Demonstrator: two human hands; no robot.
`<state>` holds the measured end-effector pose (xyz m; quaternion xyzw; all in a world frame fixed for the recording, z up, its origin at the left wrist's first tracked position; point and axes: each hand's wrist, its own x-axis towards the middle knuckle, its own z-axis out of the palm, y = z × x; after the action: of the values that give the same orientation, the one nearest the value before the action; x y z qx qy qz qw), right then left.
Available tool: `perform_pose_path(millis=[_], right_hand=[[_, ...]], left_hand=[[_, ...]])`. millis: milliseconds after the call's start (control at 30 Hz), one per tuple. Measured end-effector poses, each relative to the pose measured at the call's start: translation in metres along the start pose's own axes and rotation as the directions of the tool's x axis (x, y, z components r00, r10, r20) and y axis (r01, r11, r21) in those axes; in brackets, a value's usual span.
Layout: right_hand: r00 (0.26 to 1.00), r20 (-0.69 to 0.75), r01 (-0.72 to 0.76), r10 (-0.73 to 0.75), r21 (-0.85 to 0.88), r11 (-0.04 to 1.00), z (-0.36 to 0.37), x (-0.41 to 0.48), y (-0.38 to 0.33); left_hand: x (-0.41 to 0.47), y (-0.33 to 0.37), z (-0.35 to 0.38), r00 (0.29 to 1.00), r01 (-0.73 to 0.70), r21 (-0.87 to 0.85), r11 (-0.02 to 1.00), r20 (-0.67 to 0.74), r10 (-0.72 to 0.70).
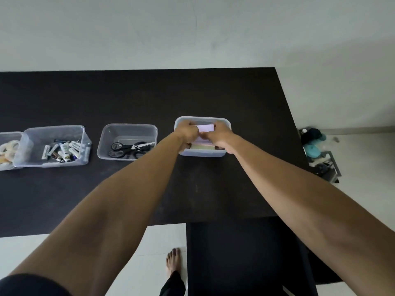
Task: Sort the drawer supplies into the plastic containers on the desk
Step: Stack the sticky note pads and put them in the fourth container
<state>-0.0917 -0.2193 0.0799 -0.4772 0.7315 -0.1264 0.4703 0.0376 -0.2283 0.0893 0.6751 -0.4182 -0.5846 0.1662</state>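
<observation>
one dark table [64, 99] ran across the view, its left end cut off by the frame. below its near edge one dark drawer [241, 253] stood out, its inside too dark to make out.

four clear plastic containers sat in a row on the table. the leftmost container [12, 135] was cut off at the frame edge and touched the second container [38, 133]. the third container [128, 125] stood apart from them, and the fourth container [203, 118] stood furthest right.

two bare arms reached out to the fourth container. the left hand [188, 131] and the right hand [218, 134] were both curled, and each pinched one end of the lilac paper [206, 128], held just above the container's middle. whether that was one sheet or a thin pad could not be told. under it a stack of coloured pads [202, 146] lay in the container, largely hidden by the hands, so it could not be counted.

the third container held black-handled scissors [128, 148], which looked like two pairs overlapping. the second held a heap of batteries [64, 151], too jumbled to count. the leftmost held pale tape rolls [8, 149], only partly in view.

one bare foot [173, 261] stood on the pale floor beside the drawer. past the table's right end lay some blurred teal and dark objects [312, 142].
</observation>
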Motion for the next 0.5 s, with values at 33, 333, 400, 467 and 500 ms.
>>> perform_pose_path(millis=[33,333,400,467,500], right_hand=[[1.0,-0.013,0.016,-0.016,-0.016,1.0,0.002,0.0,0.0],[0.979,-0.18,0.078,-0.091,-0.08,0.994,-0.009,-0.014,-0.01],[0.968,-0.225,0.102,-0.115,-0.069,0.992,-0.016,-0.019,-0.012],[0.952,-0.275,0.133,-0.137,-0.033,0.991,-0.024,-0.025,-0.014],[0.945,-0.29,0.151,-0.15,-0.018,0.988,-0.027,-0.028,-0.014]], left_hand=[[-0.003,0.002,0.0,1.0,0.009,-0.006,1.0,0.009,-0.008],[-0.016,0.012,-0.003,0.997,-0.043,0.044,0.998,-0.063,0.046],[-0.022,0.016,-0.005,0.994,-0.064,0.048,0.997,-0.084,0.068],[-0.028,0.02,-0.006,0.991,-0.086,0.045,0.995,-0.101,0.09],[-0.032,0.022,-0.006,0.989,-0.097,0.046,0.994,-0.107,0.102]])
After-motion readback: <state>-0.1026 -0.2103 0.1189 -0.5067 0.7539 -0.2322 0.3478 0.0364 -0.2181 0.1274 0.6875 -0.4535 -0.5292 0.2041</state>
